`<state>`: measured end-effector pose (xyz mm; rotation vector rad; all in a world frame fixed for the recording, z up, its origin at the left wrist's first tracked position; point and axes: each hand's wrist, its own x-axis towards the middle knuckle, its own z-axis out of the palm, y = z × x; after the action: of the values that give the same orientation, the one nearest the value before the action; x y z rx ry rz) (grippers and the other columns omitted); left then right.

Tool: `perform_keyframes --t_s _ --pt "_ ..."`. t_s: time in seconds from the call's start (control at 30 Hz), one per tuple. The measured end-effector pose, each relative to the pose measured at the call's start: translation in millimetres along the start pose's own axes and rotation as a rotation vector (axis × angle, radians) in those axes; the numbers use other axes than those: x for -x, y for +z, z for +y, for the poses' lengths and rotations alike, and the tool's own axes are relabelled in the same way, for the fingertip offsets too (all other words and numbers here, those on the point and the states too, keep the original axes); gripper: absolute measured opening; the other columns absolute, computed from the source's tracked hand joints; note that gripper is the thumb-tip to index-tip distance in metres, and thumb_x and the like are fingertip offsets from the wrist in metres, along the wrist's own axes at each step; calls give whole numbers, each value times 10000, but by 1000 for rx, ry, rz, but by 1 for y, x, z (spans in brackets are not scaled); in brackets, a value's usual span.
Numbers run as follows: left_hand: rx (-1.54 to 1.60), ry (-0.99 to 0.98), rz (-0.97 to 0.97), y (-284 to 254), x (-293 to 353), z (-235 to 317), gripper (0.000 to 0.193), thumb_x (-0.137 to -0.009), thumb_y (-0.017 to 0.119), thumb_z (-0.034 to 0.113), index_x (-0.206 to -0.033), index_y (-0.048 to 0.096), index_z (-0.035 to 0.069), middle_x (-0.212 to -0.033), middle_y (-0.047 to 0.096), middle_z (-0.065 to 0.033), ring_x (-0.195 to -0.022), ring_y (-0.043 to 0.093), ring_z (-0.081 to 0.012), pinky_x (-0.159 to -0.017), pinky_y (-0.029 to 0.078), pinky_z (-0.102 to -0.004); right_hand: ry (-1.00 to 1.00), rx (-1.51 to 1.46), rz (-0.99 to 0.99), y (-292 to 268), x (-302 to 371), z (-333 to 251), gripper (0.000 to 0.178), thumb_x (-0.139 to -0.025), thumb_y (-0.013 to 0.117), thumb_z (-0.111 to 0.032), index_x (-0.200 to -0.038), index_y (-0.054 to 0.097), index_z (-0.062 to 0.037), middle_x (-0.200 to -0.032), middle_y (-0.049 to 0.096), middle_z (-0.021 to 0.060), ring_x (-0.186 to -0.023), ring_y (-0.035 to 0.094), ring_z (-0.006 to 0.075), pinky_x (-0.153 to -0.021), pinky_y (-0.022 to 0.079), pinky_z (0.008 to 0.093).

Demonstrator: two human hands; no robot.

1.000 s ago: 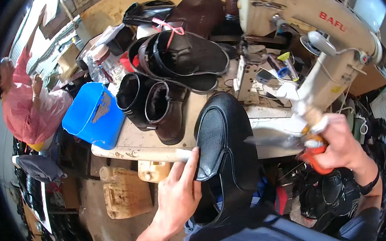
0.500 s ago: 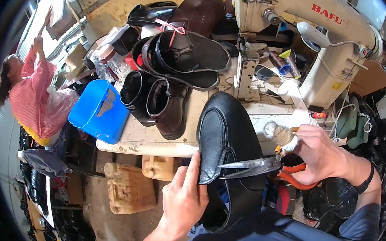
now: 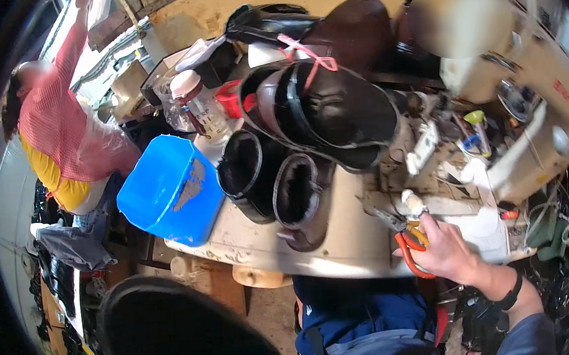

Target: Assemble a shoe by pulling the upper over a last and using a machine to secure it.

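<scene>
My right hand [image 3: 448, 252] is curled around one pair of orange-handled scissors [image 3: 409, 248], resting on the worktop [image 3: 344, 240] edge. Two black boots [image 3: 278, 185] stand just left of it, one blue bin [image 3: 170, 191] further left. Can't tell my left hand; a black shoe [image 3: 176, 336] fills the bottom corner.

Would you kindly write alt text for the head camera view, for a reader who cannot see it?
The person's right hand rests on a cluttered workbench, holding red-handled scissors. Black boots and a blue bin sit on it, beside a cream sewing machine. A large dark shape fills the lower left.
</scene>
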<state>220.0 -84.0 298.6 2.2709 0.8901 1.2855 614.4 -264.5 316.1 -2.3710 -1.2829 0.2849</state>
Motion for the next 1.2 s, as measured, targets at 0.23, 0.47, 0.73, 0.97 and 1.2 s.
perform_keyframes --t_s 0.23,0.47,0.73,0.97,1.2 --pt "-379 -384 198 -60 -9 -64 260 -835 552 88 -1029 683 -26 -758 658 -185 -538 549 -278 -492 417 -357 -124 178 10 24 -40 2 331 -768 682 -130 -1038 563 19 -882 590 241 -824 581 447 -729 480 510" --pt "-994 -639 200 -121 7 -66 221 -853 549 102 -971 690 -19 -752 663 -177 -529 541 -264 -481 398 -348 -27 -96 -342 -65 -43 -91 246 -802 748 -106 -986 649 23 -839 675 162 -761 676 287 -719 537 366" --pt "445 -770 573 -26 -78 11 389 -975 557 184 -1232 589 -107 -1160 685 -206 -1001 668 -267 -889 518 -360 -10 -897 -887 -110 -86 -171 654 -844 749 -6 -1416 436 53 -1067 720 148 -893 710 173 -803 555 292" --pt "-198 -103 180 -102 -147 -13 735 -578 594 27 -1309 594 -48 -760 606 -136 -600 599 -289 -561 494 -374 -50 -989 -1107 -96 -124 -305 1054 -855 721 41 -1571 -41 -92 -1493 438 151 -1167 596 202 -775 576 298" --pt "-215 -126 10 -249 -194 -2 747 -633 787 106 -1343 578 6 -1009 578 -140 -895 608 -272 -763 517 -364 97 -1308 -1112 -42 -132 -497 648 -972 646 -164 -1520 301 -158 -1139 663 -2 -843 645 73 -609 529 236"
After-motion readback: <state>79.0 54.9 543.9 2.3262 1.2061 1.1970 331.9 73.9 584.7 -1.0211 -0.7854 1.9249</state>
